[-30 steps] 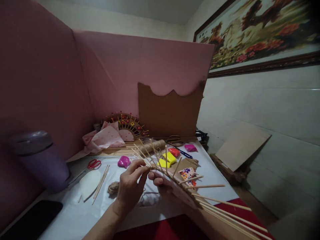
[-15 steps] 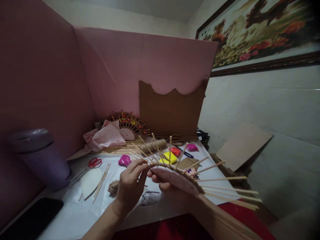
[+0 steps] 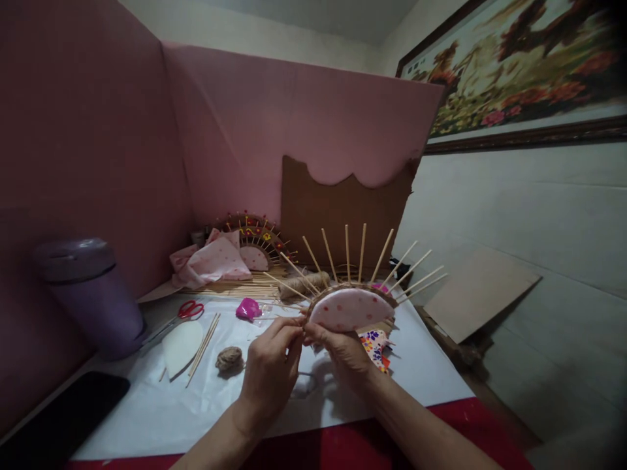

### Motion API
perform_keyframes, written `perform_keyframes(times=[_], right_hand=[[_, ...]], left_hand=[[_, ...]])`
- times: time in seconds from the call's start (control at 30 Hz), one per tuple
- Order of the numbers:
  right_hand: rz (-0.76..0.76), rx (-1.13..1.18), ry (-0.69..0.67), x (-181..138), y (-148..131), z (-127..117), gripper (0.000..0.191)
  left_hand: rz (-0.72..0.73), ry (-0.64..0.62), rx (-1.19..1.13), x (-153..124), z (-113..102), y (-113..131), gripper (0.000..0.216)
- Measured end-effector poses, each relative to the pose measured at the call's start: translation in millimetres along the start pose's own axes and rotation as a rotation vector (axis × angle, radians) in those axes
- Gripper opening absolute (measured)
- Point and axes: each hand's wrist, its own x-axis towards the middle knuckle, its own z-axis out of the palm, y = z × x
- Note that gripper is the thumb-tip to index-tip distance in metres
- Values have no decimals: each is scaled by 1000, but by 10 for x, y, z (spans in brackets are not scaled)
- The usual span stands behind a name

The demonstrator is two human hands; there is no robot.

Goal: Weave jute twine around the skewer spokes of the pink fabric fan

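Note:
In my right hand (image 3: 345, 356) is a half-round panel (image 3: 350, 310) covered in pale pink dotted cloth, its thumb across the front near the lower left corner. Thin wooden sticks (image 3: 362, 254) fan out from the curved rim, where brown twine (image 3: 353, 285) is woven between their bases. At the panel's left end, my left hand (image 3: 274, 356) is closed in a pinch on the twine; its fingertips partly hide the strand. A small ball of twine (image 3: 229, 359) lies on the table, left of my left hand.
Red-handled scissors (image 3: 190, 309), a white cut-out (image 3: 182, 346) and loose sticks (image 3: 203, 349) lie at left, near a purple tumbler (image 3: 91, 297) and black phone (image 3: 66, 418). Behind are a twine spool (image 3: 304, 285), a magenta packet (image 3: 248, 309), pink cloth (image 3: 215, 261) and a decorated fan-shaped piece (image 3: 255, 235).
The panel has been raised and turned so that its dotted face shows and the sticks point upward. My right hand now has its thumb over the front. My left hand stays at the left end.

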Motion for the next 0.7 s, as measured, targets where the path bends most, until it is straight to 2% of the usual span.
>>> perform_keyframes(times=[0.13,0.23,0.33,0.4,0.53,0.7], right_hand=[[47,0,-12,22,-22,-10,23],[70,-25,-24,20,-51,-53,25],[71,-22,-16,21,-60,-91,22],[97,-38,-13,28,-59,-108,21],[141,-59,-5,41,-82,-119,23],[234,1,-72,22,-175,-85,22]], left_hand=[[3,-47,106,-12,2,-7,13],[-93,-114,234,32,-47,-7,14],[-260,-240,134,92,-91,-27,16],[-317,-297,41,121,-110,-53,18],[-198,-276,164,146,-135,-101,20],[-30,-206,376,135,-132,-127,24]])
